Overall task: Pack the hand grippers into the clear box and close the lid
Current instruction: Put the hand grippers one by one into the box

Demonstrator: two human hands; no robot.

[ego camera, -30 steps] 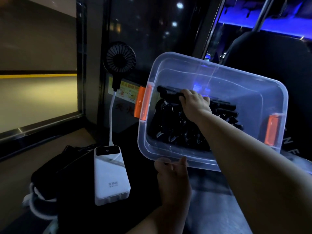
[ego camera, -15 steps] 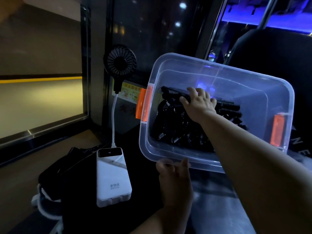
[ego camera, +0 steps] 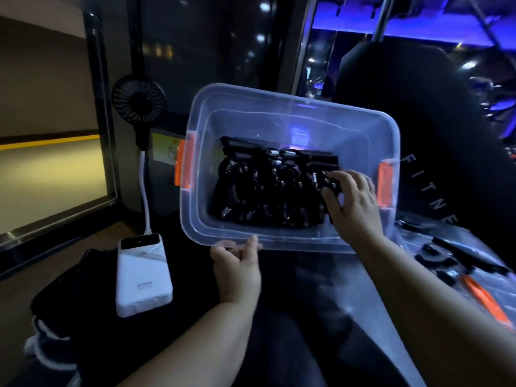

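The box (ego camera: 293,118) is held tilted, its near rim pinched by the left hand (ego camera: 237,263). The hand grippers (ego camera: 262,188) are piled inside, one at the right gripped by the right hand (ego camera: 351,202). If the pinch slipped, the pile could be spilled.

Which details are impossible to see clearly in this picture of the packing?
- Number of hand grippers: head view, dark overlapping pile in clear box.
- Right hand grip: head view, dim, black against black.
- Loose pieces on the right: head view, blurred, cut by frame edge.
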